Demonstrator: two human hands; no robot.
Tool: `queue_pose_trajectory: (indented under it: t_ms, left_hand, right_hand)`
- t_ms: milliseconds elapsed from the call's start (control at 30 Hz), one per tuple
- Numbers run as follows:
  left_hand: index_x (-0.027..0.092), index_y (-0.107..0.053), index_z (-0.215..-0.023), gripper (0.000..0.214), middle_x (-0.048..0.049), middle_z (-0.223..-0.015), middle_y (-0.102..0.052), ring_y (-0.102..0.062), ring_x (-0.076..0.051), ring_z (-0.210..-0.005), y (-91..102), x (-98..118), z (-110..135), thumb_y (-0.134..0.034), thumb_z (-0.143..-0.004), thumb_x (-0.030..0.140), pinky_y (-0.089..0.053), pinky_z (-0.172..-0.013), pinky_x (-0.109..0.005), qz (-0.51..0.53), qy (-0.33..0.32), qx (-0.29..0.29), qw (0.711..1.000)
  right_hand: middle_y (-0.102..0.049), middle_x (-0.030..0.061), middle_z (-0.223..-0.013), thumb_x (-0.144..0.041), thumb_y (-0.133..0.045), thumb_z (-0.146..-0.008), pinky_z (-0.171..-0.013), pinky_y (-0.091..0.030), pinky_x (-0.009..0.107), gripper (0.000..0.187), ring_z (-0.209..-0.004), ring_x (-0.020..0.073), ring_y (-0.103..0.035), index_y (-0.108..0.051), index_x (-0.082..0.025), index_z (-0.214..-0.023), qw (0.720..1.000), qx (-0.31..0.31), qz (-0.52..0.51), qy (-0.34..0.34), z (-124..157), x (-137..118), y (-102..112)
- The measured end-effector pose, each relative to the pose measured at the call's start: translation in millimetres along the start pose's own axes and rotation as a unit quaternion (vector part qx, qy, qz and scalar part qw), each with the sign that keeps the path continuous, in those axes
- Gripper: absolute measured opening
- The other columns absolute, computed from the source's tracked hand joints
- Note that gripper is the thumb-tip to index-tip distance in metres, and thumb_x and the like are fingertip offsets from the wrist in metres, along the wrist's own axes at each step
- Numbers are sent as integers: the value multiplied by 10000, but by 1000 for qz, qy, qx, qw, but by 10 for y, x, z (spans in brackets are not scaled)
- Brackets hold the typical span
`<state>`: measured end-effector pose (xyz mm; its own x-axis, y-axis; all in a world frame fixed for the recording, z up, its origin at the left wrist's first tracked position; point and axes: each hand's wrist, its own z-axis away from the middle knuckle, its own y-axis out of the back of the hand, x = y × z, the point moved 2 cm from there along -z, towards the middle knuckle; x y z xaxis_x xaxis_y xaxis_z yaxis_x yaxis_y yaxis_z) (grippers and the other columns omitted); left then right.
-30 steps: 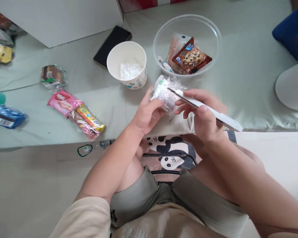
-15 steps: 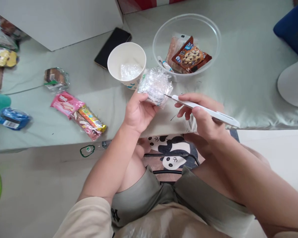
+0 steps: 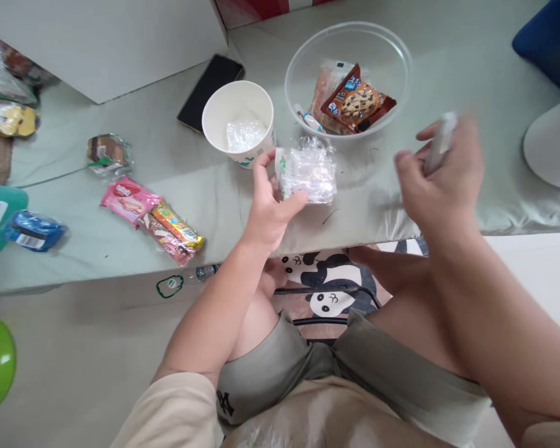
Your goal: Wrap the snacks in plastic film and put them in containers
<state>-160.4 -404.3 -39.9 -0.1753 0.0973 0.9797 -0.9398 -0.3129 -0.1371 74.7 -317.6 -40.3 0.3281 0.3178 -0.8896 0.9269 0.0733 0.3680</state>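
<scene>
My left hand [image 3: 273, 208] grips a packet in crinkled clear plastic wrap [image 3: 308, 171] between thumb and fingers, low over the cloth. Its left edge shows a bit of green; the contents cannot be made out. Off to the right, my right hand [image 3: 445, 171] is closed around a white utility knife [image 3: 441, 143], smeared by motion, its blade not visible. Just behind the left hand stands a white paper cup [image 3: 238, 112] with a piece of clear plastic wrap [image 3: 246, 135] inside. A clear round plastic bowl [image 3: 289, 81] holds a brown cookie packet [image 3: 357, 102] and other wrapped snacks.
A black phone [image 3: 210, 90] lies behind the cup. To the left are a pink wafer packet [image 3: 129, 198], a yellow snack bar [image 3: 177, 225], a wrapped brown snack [image 3: 108, 154] and a blue packet [image 3: 36, 230]. A white cylinder [image 3: 553, 146] stands at right.
My right hand has swung up and to the right with the utility knife, away from the packet. The left hand has shifted slightly right, lowering and turning the packet.
</scene>
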Motion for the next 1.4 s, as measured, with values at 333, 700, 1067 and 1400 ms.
queue_pose_trajectory:
  t_ms: [333,700,1067,1400]
  left_hand:
    - [208,-658,-1155,417,-106,-1214,-572,-595,-260,-1074,19,96,22,-739,-747,243,-519,-967,-402,-310,-122,17,943]
    - [236,-679,-1050,469,-68,-1060,-717,-648,-284,-996,-96,151,136,-851,-673,455,-481,-912,-399,-403,-130,-101,900]
    - [215,-582,-657,374,23,-593,-564,-507,-131,-582,120,61,-7,-605,-978,407,-394,-604,-285,-222,-80,61,970]
    - [225,-584,-658,402,22,-567,-540,-479,-127,-518,146,90,-8,-640,-970,473,-400,-596,-300,-213,-62,27,975]
  right_hand:
    - [-688,147,-1093,-256,-677,-840,-887,-504,501,342,-994,316,-646,-735,-260,-1177,959,41,259,108,-42,126,-96]
    - [-640,0,-646,-336,-666,-890,-657,-502,357,95,-618,181,-589,-722,-285,-831,988,-109,56,92,162,-357,-508]
    - [-736,109,-1223,-383,-691,-842,-975,-537,499,549,-1127,320,-670,-612,-259,-1371,959,-198,93,181,256,-375,-519]
    - [-697,68,-1081,-300,-667,-842,-745,-570,398,476,-715,177,-619,-660,-283,-1318,971,-193,64,123,170,-272,-470]
